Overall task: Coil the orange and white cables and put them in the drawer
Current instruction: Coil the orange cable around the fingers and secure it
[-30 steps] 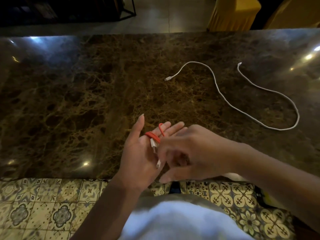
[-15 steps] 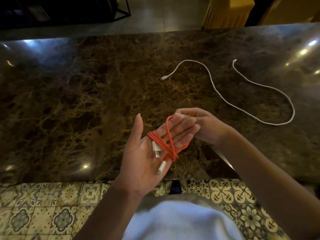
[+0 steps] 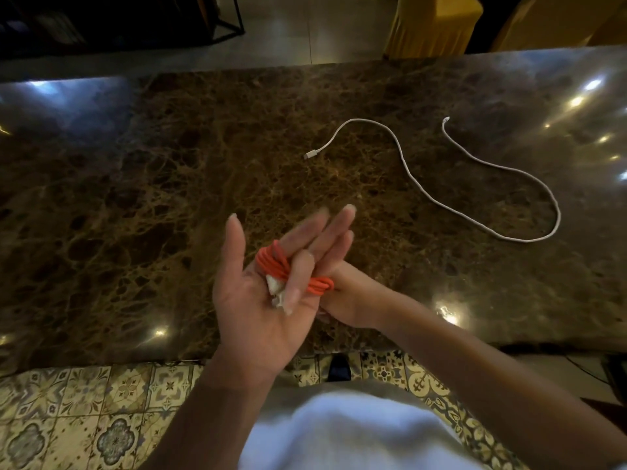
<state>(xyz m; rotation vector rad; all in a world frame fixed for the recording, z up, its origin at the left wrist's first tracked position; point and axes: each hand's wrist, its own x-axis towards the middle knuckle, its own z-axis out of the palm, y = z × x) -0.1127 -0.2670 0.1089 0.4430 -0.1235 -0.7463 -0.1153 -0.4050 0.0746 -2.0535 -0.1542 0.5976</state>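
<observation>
My left hand point(image 3: 251, 300) is held palm up above the near edge of the marble table point(image 3: 135, 198), fingers straight. The orange cable point(image 3: 319, 285) is wound in a tight bundle around those fingers, with its white plugs point(image 3: 274, 289) lying on the palm. My right hand point(image 3: 353, 296) sits mostly hidden behind and under the left hand; its thumb comes over the bundle and pinches it. The white cable point(image 3: 407, 167) lies uncoiled in a loose curve on the table at the right, both ends free. No drawer is in view.
Yellow-covered chairs point(image 3: 434, 25) stand beyond the table's far edge. Patterned floor tiles point(image 3: 68, 418) show below the near edge, along with my white shirt point(image 3: 339, 435). Ceiling lights glare on the table at right.
My right hand has moved from the left hand's fingertips down beside its palm. The loose orange loop is now pulled tight, and the thumb lies across the bundle.
</observation>
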